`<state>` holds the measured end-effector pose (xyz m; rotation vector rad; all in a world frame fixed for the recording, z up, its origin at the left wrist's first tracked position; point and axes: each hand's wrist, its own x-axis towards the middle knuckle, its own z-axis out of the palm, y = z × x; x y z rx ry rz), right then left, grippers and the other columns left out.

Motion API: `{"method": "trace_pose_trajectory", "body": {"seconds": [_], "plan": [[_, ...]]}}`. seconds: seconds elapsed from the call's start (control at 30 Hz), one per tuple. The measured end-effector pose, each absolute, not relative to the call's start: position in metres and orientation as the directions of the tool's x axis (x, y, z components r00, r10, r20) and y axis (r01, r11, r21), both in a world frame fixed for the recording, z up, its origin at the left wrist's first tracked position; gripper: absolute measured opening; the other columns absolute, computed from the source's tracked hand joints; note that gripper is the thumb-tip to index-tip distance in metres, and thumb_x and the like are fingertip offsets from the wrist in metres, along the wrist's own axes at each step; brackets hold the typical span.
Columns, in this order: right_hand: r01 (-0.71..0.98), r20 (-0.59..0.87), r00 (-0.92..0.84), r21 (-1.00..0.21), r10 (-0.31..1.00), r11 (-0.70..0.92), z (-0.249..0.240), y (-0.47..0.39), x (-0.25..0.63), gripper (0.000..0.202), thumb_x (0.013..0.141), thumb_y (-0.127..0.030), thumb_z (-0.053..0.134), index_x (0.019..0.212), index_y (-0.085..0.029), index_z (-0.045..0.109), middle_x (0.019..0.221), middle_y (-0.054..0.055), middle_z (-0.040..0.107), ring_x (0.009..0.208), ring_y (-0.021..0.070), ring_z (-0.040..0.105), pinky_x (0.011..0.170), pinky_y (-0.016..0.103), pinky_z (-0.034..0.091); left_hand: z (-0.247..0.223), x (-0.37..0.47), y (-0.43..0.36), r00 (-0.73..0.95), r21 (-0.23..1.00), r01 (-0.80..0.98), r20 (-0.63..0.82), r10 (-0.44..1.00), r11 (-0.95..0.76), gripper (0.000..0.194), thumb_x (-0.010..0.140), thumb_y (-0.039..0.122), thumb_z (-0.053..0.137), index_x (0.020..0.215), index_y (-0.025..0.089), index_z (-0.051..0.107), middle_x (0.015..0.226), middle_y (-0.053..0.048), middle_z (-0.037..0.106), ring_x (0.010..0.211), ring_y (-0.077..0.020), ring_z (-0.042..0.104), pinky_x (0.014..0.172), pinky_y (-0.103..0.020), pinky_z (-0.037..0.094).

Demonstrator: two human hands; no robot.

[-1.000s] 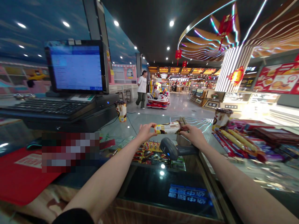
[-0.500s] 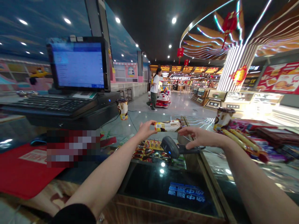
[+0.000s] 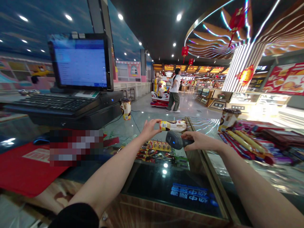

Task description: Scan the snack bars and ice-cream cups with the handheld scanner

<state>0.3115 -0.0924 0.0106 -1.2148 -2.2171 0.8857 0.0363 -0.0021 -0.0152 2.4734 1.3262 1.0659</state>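
A yellow-and-white snack cup (image 3: 174,125) lies on its side above the glass counter, its base end between the thumb and fingers of my left hand (image 3: 151,129). My right hand (image 3: 195,140) is closed round the handle of a black barcode scanner (image 3: 174,140), just in front of the cup. A blue light glows on the scanner. Two similar cups stand upright: one cup (image 3: 125,108) beside the till, another cup (image 3: 229,119) at the right. Under the glass, several small packaged goods (image 3: 155,151) are on display.
At the left stand a till screen (image 3: 80,63) and a black keyboard (image 3: 49,104), with a mouse (image 3: 42,139) and red mat (image 3: 30,171) nearer. Packaged snacks (image 3: 251,142) are piled at the right. A person (image 3: 175,90) is on the floor beyond, near a white-and-red ride (image 3: 160,98).
My right hand has closed on the scanner's handle and lifted the scanner slightly. The cup in my left hand has shifted a little right. The person beyond has moved right.
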Motion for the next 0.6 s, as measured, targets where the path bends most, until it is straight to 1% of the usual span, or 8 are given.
{"method": "trace_pose_trajectory", "body": {"seconds": [0.1,0.17,0.3,0.43,0.6], "plan": [[0.488,0.119,-0.485,-0.785,0.867,0.381,0.014,-0.094,0.315,0.042,0.065,-0.032,0.078,0.105,-0.022,0.07,0.096,0.002,0.074,0.093,0.0234,0.068,0.085,0.036,0.052,-0.015,0.037,-0.002,0.368,0.412,0.67,0.537,0.759,-0.617,0.052,0.076,0.023,0.072,0.125,0.028,0.057,0.129,-0.006,0.064,0.124,-0.0265,0.055,0.116,-0.061,0.016],[0.46,0.131,-0.479,-0.805,0.868,0.375,0.018,-0.096,0.316,0.04,0.065,-0.031,0.078,0.104,-0.023,0.071,0.094,0.001,0.075,0.093,0.0235,0.068,0.086,0.036,0.052,-0.015,0.037,-0.002,0.371,0.4,0.668,0.552,0.747,-0.627,0.051,0.076,0.023,0.072,0.125,0.028,0.057,0.129,-0.005,0.064,0.125,-0.0261,0.055,0.117,-0.06,0.016],[0.435,0.154,-0.486,-0.812,0.861,0.39,0.023,-0.098,0.315,0.038,0.066,-0.031,0.078,0.102,-0.023,0.072,0.099,0.002,0.075,0.097,0.0246,0.068,0.092,0.038,0.051,-0.015,0.038,-0.001,0.367,0.372,0.674,0.581,0.727,-0.638,0.052,0.076,0.022,0.071,0.126,0.027,0.056,0.131,-0.007,0.062,0.126,-0.0257,0.053,0.118,-0.057,0.015],[0.428,0.157,-0.476,-0.818,0.865,0.384,0.025,-0.097,0.315,0.039,0.066,-0.032,0.078,0.104,-0.022,0.072,0.104,0.003,0.075,0.1,0.0247,0.068,0.094,0.038,0.05,-0.015,0.039,-0.002,0.36,0.36,0.677,0.6,0.715,-0.643,0.052,0.075,0.017,0.071,0.124,0.024,0.056,0.13,-0.008,0.062,0.126,-0.0251,0.053,0.119,-0.055,0.016],[0.439,0.138,-0.472,-0.82,0.871,0.368,0.027,-0.099,0.316,0.039,0.065,-0.033,0.078,0.103,-0.022,0.072,0.103,0.003,0.075,0.099,0.025,0.068,0.092,0.038,0.05,-0.015,0.037,-0.004,0.368,0.368,0.656,0.607,0.705,-0.659,0.047,0.078,0.018,0.069,0.122,0.026,0.057,0.129,-0.007,0.062,0.126,-0.0254,0.053,0.118,-0.058,0.015]]}}
